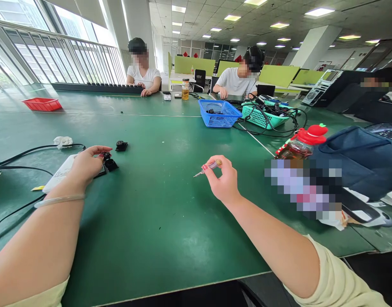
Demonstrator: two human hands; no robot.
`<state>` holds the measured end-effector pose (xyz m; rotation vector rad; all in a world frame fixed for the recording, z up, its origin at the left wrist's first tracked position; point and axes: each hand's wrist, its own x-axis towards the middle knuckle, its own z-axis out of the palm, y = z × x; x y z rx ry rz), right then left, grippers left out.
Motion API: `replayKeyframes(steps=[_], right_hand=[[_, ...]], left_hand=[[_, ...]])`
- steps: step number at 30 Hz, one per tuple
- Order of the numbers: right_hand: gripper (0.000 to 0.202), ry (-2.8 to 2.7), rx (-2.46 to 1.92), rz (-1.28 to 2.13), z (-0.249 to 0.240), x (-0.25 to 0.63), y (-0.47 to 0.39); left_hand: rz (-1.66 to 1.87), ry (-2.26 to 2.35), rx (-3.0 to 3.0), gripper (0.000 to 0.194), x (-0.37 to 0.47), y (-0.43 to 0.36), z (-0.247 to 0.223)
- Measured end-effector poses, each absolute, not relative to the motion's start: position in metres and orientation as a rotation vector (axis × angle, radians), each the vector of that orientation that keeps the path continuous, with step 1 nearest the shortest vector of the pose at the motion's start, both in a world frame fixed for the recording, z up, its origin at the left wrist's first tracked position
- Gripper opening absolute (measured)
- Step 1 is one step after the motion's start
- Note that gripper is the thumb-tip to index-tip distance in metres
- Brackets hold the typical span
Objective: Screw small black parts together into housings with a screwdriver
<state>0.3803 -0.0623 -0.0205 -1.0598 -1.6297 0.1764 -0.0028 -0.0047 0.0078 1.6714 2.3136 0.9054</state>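
My right hand (223, 179) is raised over the middle of the green table, its fingers closed round a small screwdriver (208, 167). The screwdriver has a clear purplish handle, and its thin metal tip points down to the left. On the left, my left hand (89, 164) reaches over a white power strip (60, 175), fingertips pinched on a small black part (105, 156), whose exact kind I cannot make out. Right beside those fingers lies a square black piece (111, 165). Another small black block (121, 146) rests a little farther off.
Black cables (26, 151) run to the left edge. Farther back stand a red tray (41, 104), a blue basket (219, 114) and a green basket (263, 117) heaped with cables. At right are a red-lidded bottle (306, 140) and a dark blue bag (358, 157). Two people sit opposite.
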Motion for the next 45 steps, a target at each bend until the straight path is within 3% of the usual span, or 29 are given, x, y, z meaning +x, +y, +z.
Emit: replayKeyframes(steps=[11, 28, 36, 45], right_hand=[[0.005, -1.631, -1.051, 0.185, -0.022, 0.381, -0.062], [0.005, -1.636, -1.065, 0.181, -0.021, 0.381, -0.063], [0.005, -1.651, -1.073, 0.179, -0.02, 0.38, -0.063], [0.005, -1.641, -1.072, 0.168, -0.019, 0.38, -0.063]], left_hand=[[0.739, 2.402, 1.57, 0.043, 0.015, -0.011, 0.025], [0.425, 2.468, 1.713, 0.044, -0.001, 0.001, 0.01], [0.415, 2.495, 1.858, 0.043, 0.001, 0.003, 0.004], [0.645, 2.509, 1.795, 0.037, 0.007, -0.003, 0.01]])
